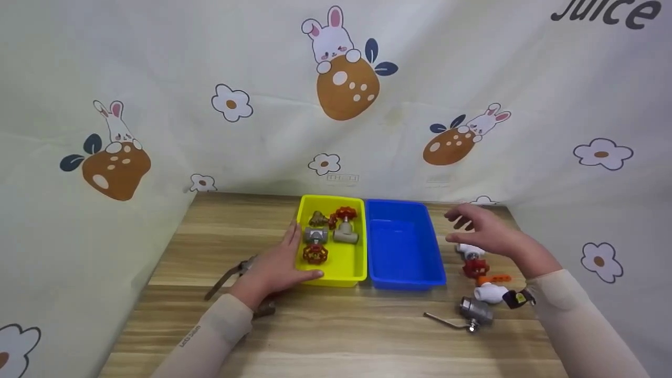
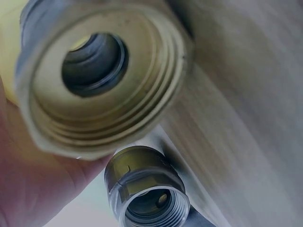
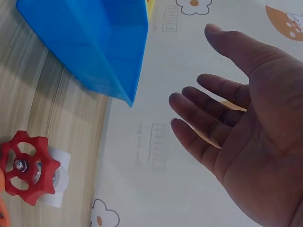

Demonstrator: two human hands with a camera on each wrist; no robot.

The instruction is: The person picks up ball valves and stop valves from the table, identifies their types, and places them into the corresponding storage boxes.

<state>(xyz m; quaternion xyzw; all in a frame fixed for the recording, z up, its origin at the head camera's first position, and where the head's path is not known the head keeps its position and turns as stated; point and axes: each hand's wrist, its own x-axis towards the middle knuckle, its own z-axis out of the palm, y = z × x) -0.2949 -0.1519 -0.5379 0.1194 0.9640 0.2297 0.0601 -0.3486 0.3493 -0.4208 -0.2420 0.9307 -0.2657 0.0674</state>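
Observation:
My left hand (image 1: 275, 268) lies along the left wall of a yellow bin (image 1: 344, 270), fingers extended and thumb over the near rim. In the bin are a brass valve (image 1: 317, 218), a beige valve (image 1: 346, 234) and a grey valve (image 1: 316, 235), all with red handwheels. Metal valves lie partly hidden beneath that hand; the left wrist view shows a large threaded valve end (image 2: 165, 94) and a smaller threaded fitting (image 2: 142, 172). My right hand (image 1: 485, 231) hovers with nothing in it, fingers loosely bent, above a white valve with a red handwheel (image 1: 475, 268).
A blue bin (image 1: 401, 252) stands against the yellow one. At the right lie a white valve with an orange lever (image 1: 491, 293), a metal lever valve (image 1: 475, 311) and a small black-and-yellow piece (image 1: 517, 298). A printed curtain (image 1: 273, 147) hangs behind the wooden table (image 1: 336, 336).

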